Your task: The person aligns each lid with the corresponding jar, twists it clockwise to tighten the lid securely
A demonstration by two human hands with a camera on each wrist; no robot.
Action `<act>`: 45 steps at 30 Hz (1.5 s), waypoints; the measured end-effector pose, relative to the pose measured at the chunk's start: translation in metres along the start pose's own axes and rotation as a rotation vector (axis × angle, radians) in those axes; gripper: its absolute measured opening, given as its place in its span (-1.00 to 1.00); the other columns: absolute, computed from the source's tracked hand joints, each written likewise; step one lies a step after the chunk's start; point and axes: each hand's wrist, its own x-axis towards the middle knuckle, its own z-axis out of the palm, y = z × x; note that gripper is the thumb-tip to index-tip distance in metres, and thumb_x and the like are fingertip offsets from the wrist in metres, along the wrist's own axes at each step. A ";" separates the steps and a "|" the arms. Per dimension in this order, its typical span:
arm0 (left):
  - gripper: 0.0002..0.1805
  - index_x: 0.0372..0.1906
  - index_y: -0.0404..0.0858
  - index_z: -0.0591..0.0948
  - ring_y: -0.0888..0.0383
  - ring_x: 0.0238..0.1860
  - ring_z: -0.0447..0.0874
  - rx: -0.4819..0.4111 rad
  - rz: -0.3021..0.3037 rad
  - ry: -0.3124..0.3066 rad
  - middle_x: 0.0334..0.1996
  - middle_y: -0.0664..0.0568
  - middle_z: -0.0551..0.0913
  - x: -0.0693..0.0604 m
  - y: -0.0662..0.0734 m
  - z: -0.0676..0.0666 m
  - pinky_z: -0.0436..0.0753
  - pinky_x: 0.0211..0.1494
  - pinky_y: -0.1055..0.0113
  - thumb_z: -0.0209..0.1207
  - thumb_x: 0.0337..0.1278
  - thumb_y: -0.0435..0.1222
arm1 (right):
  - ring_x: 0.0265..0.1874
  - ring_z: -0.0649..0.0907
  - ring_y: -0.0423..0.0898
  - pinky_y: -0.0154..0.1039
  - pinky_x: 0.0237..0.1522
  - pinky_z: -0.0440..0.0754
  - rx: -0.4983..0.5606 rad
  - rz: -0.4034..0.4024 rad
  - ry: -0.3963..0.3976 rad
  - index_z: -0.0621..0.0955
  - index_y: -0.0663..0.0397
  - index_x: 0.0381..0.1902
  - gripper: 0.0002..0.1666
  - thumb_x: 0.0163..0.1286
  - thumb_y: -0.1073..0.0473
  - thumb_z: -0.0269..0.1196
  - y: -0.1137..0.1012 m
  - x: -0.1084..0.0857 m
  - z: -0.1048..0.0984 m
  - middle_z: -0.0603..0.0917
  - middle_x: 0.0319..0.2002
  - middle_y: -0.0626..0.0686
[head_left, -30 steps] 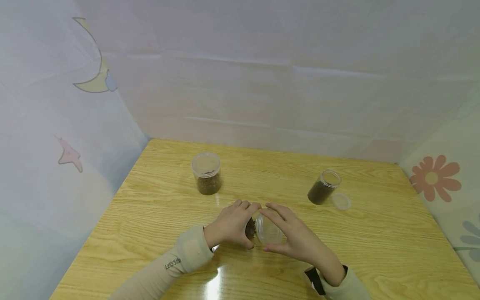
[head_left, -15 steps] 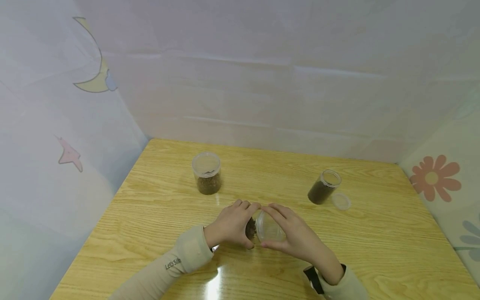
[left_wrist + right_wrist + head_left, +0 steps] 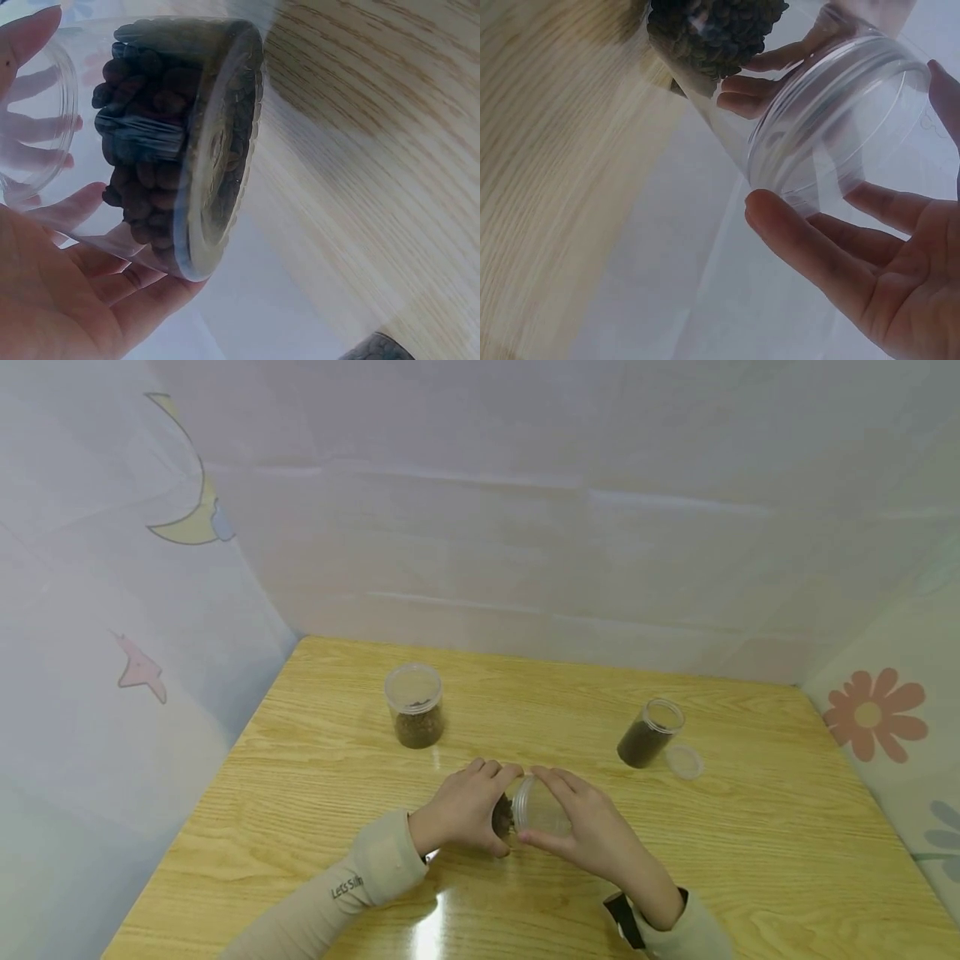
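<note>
Above the middle front of the table, a clear plastic jar (image 3: 82, 90) is tipped on its side, its mouth end pointing right. Dark brown bean-like pieces (image 3: 150, 135) lie in its base end. My left hand (image 3: 467, 810) grips the jar's body around the base half, thumb on the near side. At the other end my right hand (image 3: 588, 827) curves its thumb and fingers around the clear, ridged mouth end (image 3: 840, 112). Whether a separate lid sits on that end is hard to tell through the clear plastic.
Back left stands a clear lidded jar (image 3: 416, 718), partly filled with brown bits. Toward the right a narrower jar (image 3: 645, 739) holds dark contents, with a clear round lid (image 3: 685, 762) lying beside it. Printed cloth walls (image 3: 480, 527) border the wooden table (image 3: 315, 735).
My right hand's fingers and thumb have shifted slightly around the jar's mouth end, the thumb moving up and left. The left hand and the jar hold nearly still.
</note>
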 end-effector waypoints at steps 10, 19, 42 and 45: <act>0.04 0.23 -0.12 0.30 0.11 -0.10 0.45 -0.006 -0.011 -0.009 -0.06 0.03 0.50 0.002 0.000 0.000 0.56 -0.22 0.26 0.46 -0.58 0.10 | -0.13 0.59 0.20 0.03 -0.20 0.57 0.025 0.099 0.003 0.40 0.27 0.17 -0.10 0.05 -0.25 0.30 -0.002 0.000 0.002 0.55 0.00 0.26; 0.06 0.24 -0.12 0.29 0.10 -0.09 0.44 0.001 -0.016 -0.011 -0.06 0.03 0.50 0.002 0.000 0.000 0.55 -0.19 0.26 0.46 -0.60 0.11 | -0.17 0.62 0.15 0.01 -0.19 0.58 0.029 0.184 -0.009 0.43 0.32 0.13 -0.12 0.08 -0.28 0.25 -0.004 0.002 0.004 0.58 -0.05 0.26; 0.04 0.22 -0.12 0.30 0.10 -0.09 0.45 0.012 -0.007 -0.004 -0.05 0.02 0.51 0.002 0.001 0.000 0.56 -0.16 0.26 0.46 -0.59 0.11 | -0.07 0.57 0.21 0.07 -0.15 0.54 -0.023 0.258 0.005 0.43 0.28 0.15 -0.16 0.13 -0.26 0.22 -0.009 0.002 0.000 0.54 0.02 0.27; 0.04 0.22 -0.12 0.31 0.10 -0.10 0.45 0.008 -0.009 -0.002 -0.07 0.03 0.51 0.002 0.001 0.000 0.56 -0.18 0.26 0.46 -0.59 0.11 | 0.01 0.51 0.21 0.11 -0.09 0.50 0.032 0.187 0.045 0.44 0.21 0.16 -0.22 0.12 -0.18 0.28 -0.006 0.000 -0.001 0.49 0.09 0.24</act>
